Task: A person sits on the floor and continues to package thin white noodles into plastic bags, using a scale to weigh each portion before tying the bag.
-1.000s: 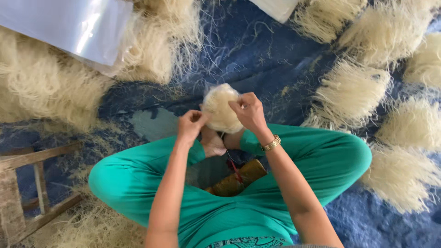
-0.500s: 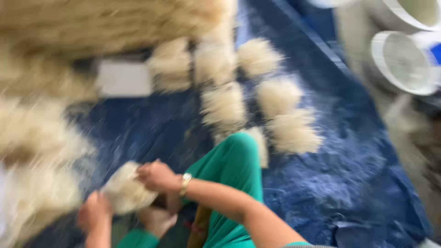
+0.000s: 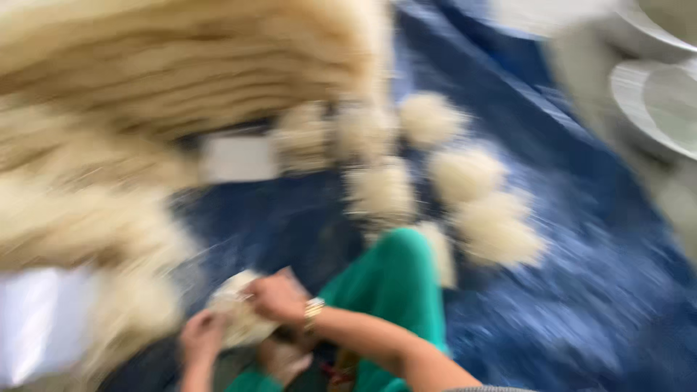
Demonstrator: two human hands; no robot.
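The frame is heavily motion-blurred, so counts are approximate. Two hands show at the bottom. Between them sits one pale, fluffy bundle of fibre point(image 3: 236, 316), low and left of centre, in front of the person's lap. The right hand point(image 3: 277, 297) lies over the bundle's upper right side, fingers curled onto it — its grip is closed around the fibre, and a gold-coloured bracelet point(image 3: 314, 308) circles that wrist. The left hand point(image 3: 202, 335) meets the bundle from the lower left, fingers bent against it; it appears to be grasping the fibre too, though blur hides the fingertips.

One knee in green trousers point(image 3: 399, 290) rises just right of the hands. Beyond it, on a blue sheet point(image 3: 581, 290) spread over the floor, lie about seven round tufts of the same pale fibre point(image 3: 465, 174) — set in a loose cluster, some touching, the nearest one just beside the knee. A large heap of long pale fibre point(image 3: 145, 87) fills the upper left and runs down the left edge. One white rectangular thing point(image 3: 239, 158) lies at the foot of the heap, and another white shape point(image 3: 40, 323) sits at the lower left. Two pale round containers point(image 3: 653, 101) stand at the upper right, well apart from the hands.
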